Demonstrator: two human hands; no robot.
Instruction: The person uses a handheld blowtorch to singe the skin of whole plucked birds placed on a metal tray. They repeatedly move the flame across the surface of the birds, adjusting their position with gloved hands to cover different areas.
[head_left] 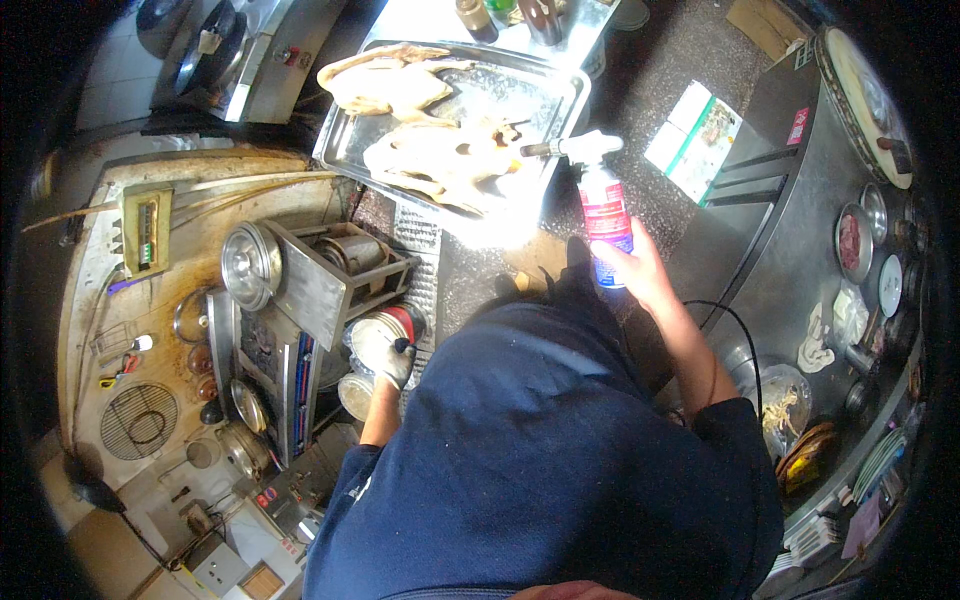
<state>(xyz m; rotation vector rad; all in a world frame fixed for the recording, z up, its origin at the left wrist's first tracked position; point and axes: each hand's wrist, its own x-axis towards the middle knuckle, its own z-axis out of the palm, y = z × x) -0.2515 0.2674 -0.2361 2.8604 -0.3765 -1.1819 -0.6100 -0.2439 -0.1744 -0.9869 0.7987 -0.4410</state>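
Note:
My right hand (pixel 632 262) is wrapped round the canister of a gas blowtorch (pixel 604 205) with a white head. Its nozzle points left at two plucked, pale whole birds, like ducks. The nearer bird (pixel 450 165) is close to the nozzle; the farther bird (pixel 385 85) lies behind it. Both rest in a rectangular metal tray (pixel 568 100). Glare near the tray's front edge hides any flame. My left hand (pixel 396 364), in a pale glove, is low at the left with curled fingers, beside a round pale lid (pixel 376 338). A small dark thing shows at its fingers.
Bottles (pixel 478 20) stand on the white table beyond the tray. A metal stand (pixel 340 265) and a round steel lid (pixel 252 265) are at the left. Along the right runs a steel counter (pixel 800 270) with bowls and a plate of meat (pixel 853 240). A flat printed box (pixel 694 142) lies right of the torch.

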